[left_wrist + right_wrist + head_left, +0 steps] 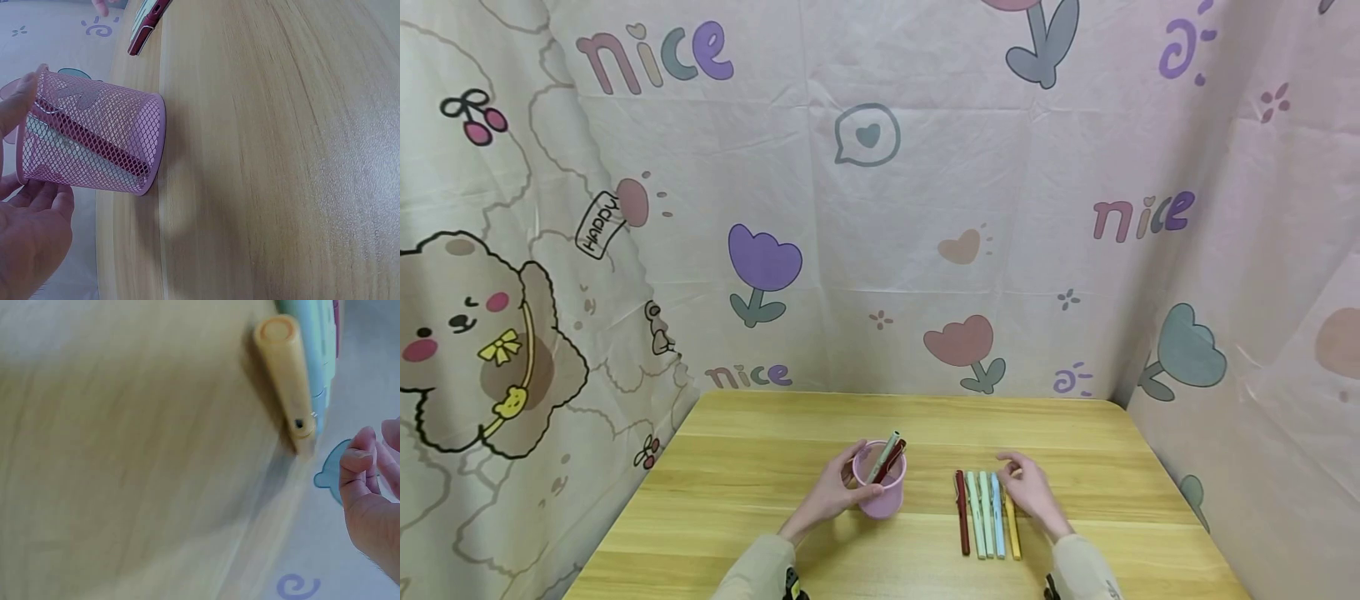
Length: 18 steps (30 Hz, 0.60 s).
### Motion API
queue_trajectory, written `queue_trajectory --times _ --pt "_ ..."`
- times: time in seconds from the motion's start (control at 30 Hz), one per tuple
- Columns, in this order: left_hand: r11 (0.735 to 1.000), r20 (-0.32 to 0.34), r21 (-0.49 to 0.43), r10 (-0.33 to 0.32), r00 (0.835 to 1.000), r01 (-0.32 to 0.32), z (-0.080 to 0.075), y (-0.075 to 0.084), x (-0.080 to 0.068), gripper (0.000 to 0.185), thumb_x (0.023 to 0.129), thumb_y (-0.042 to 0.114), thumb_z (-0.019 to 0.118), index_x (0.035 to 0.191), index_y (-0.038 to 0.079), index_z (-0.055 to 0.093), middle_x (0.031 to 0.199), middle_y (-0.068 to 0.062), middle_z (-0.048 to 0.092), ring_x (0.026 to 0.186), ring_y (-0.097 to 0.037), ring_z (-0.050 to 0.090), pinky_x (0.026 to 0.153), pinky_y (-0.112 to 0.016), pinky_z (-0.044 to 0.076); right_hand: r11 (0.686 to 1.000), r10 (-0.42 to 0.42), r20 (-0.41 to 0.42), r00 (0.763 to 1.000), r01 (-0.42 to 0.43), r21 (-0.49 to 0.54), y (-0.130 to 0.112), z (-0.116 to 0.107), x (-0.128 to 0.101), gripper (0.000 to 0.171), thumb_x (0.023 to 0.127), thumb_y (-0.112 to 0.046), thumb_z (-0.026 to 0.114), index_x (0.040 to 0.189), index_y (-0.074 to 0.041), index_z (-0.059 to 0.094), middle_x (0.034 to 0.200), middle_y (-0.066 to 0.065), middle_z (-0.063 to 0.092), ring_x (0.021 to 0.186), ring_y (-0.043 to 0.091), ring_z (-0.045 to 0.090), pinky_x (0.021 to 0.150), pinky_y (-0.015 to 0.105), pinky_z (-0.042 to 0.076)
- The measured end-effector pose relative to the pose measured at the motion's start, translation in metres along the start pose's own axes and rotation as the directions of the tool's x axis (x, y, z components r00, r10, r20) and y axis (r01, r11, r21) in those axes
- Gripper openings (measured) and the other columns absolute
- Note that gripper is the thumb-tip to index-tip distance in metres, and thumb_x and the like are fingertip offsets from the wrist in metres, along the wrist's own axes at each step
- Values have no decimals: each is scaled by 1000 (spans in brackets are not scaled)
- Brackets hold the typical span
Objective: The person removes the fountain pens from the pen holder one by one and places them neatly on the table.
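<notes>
A pink mesh pen holder (881, 502) stands on the table, gripped near its rim by my left hand (837, 485). Inside it lean a dark red pen (892, 460) and a light green pen (883, 457). The mesh lets both show in the left wrist view. My right hand (1032, 490), fingers loosely bent, is at the far end of a yellow pen (1014, 535). The right wrist view has that hand (369, 500) apart from the pen, holding nothing. Left of the yellow pen lie a blue pen (997, 521), two light green pens (976, 521) and a dark red pen (962, 515).
The wooden table (760, 442) carries the holder and the row of pens, which lie side by side. A printed curtain (880, 208) hangs behind the table and along both sides.
</notes>
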<state>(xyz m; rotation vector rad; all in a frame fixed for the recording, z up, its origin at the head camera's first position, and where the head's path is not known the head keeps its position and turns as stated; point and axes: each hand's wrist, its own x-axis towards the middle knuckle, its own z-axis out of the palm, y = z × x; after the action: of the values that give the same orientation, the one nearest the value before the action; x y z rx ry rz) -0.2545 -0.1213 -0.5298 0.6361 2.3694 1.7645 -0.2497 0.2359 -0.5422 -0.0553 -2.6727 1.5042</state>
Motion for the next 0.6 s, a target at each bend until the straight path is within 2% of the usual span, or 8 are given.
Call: queue_trajectory --times 0.37,0.6 --pt "1000 4 1 -1 1000 1 1 -2 1 92 86 13 79 153 -14 22 155 -38 32 143 -53 37 119 -56 34 998 -43 21 999 42 57 -24 13 -3 34 91 1 62 125 3 63 95 10 62 61 7 51 49 17 44" --pt "1000 4 -11 -7 1000 7 1 -1 1 91 86 12 79 152 -14 22 155 -38 32 142 -54 37 119 -57 35 990 -118 39 992 115 77 -31 24 -1 29 92 1 63 120 1 66 93 9 62 64 6 53 53 17 47"
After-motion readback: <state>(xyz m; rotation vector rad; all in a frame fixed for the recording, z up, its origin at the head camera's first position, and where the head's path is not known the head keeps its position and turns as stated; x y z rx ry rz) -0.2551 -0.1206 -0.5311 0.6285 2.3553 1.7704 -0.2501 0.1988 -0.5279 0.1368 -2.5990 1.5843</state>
